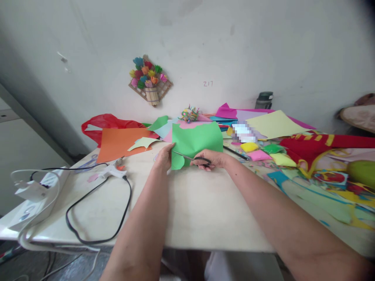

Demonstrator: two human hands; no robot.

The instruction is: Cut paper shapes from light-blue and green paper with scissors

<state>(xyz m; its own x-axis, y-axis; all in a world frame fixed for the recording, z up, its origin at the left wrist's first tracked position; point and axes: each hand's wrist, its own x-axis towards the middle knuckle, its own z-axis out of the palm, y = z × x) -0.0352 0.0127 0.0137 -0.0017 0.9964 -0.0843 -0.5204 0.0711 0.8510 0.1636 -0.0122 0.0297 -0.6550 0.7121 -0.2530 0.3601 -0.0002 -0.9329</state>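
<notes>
A sheet of green paper is held up over the middle of the table. My left hand pinches its left edge. My right hand grips a pair of scissors by the dark handles. Their blades point left across the lower part of the sheet, near my left fingers. Below the blades hangs a rounded green flap with a cut edge. Whether the flap is still joined to the sheet is hard to make out.
On the left are a white glue gun with a looping black cord, a power strip and orange paper. On the right lie a black pen, small colored packets, paper scraps and a red piece with yellow trim.
</notes>
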